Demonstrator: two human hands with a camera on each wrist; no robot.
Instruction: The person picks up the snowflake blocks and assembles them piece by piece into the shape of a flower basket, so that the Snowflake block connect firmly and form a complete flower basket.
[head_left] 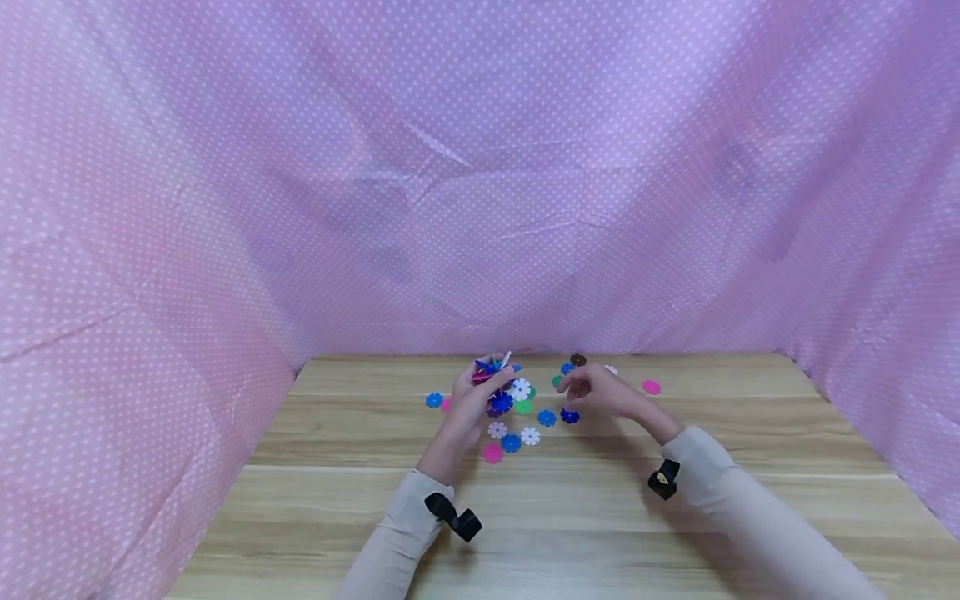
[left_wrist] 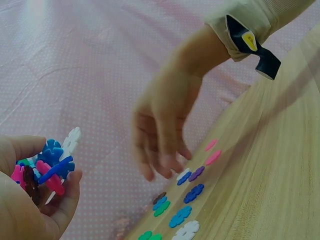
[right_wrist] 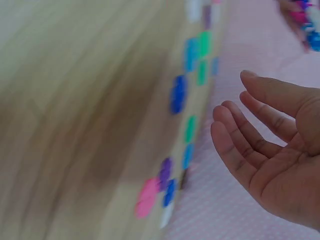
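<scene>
My left hand [head_left: 471, 404] grips a cluster of joined snowflake discs [left_wrist: 52, 167] in blue, pink, white, brown and green, held above the table. Fingers and thumb curl round the cluster, hiding part of it. To the right, my right hand [head_left: 600, 390] hovers over loose discs, its fingers loosely bent and holding nothing; the right wrist view shows its bare palm [right_wrist: 280, 175]. Beneath and near it lie a dark blue disc [head_left: 570, 416], a lighter blue disc [head_left: 547, 418] and a brown disc [head_left: 577, 359].
More loose discs lie flat on the wooden table [head_left: 600, 517], among them a pink disc [head_left: 492, 453] at the front and another pink disc [head_left: 652, 387] farther right. A pink dotted cloth [head_left: 525, 208] hangs behind and at both sides. Black straps circle both sleeves.
</scene>
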